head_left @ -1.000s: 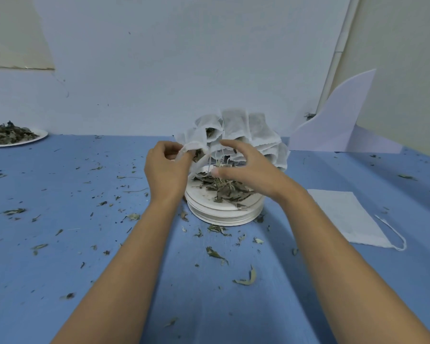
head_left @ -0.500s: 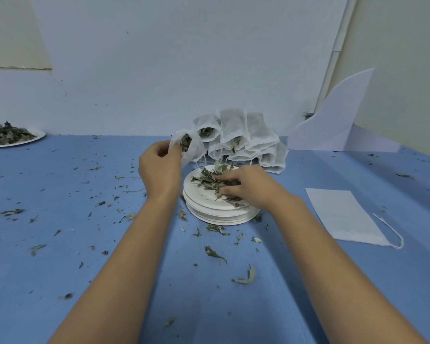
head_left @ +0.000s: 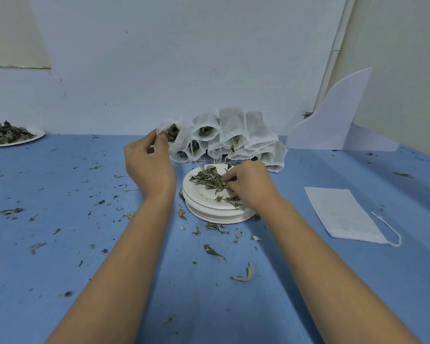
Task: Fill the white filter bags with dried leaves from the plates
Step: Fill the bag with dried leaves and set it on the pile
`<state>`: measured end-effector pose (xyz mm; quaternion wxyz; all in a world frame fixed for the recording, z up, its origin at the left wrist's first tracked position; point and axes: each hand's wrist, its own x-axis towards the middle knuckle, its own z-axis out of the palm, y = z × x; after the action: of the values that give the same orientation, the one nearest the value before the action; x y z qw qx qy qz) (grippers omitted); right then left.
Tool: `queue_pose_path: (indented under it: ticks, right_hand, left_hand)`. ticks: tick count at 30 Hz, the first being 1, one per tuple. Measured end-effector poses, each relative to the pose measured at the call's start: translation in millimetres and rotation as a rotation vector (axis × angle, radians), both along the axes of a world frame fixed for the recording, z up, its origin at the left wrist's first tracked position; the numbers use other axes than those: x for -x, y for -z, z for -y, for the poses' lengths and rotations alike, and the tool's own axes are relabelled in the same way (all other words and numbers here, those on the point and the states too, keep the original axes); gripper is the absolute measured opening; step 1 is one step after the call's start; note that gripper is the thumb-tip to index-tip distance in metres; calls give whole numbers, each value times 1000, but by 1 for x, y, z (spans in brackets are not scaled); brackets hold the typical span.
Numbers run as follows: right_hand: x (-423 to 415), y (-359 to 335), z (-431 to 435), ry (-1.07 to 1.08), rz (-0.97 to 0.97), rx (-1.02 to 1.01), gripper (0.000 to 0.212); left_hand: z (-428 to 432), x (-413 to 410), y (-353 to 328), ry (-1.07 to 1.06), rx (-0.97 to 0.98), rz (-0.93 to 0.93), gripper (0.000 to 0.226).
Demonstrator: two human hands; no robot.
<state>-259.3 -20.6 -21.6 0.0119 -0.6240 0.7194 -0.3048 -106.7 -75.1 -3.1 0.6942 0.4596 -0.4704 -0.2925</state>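
Right hand [head_left: 251,184], fingertips hidden, pinches dried green leaves [head_left: 205,178] on stacked white paper plates [head_left: 216,214], while left hand [head_left: 148,170] grips a white fabric filter bag [head_left: 178,139] beside them, over littered blue tabletop [head_left: 85,269].

It looks like a plain, makeshift workroom: a blue table [head_left: 60,269] pushed against a white wall [head_left: 184,58] with a beige patch [head_left: 10,31], a pipe [head_left: 333,58] running down the corner, a white board [head_left: 333,125] leaning there. Crumbs of dried leaves [head_left: 243,275] litter the table, and filled filter bags [head_left: 238,135] are stacked against the wall.
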Motion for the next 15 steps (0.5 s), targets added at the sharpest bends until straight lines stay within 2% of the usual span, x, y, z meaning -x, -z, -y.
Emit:
queue_pose_path:
  ticks: [6, 9, 11, 15]
  right_hand:
    - [8, -9, -4, 9, 205, 125, 18]
    - [10, -17, -6, 10, 359, 173, 17]
    - [12, -22, -8, -11, 518, 181, 18]
    - [12, -30, -12, -193, 1017, 151, 21]
  left_hand:
    - [1, -2, 7, -44, -17, 20, 28]
    - [1, -1, 10, -70, -2, 127, 26]
    - [0, 0, 13, -78, 7, 183, 24]
    - [-3, 4, 17, -53, 9, 277, 24]
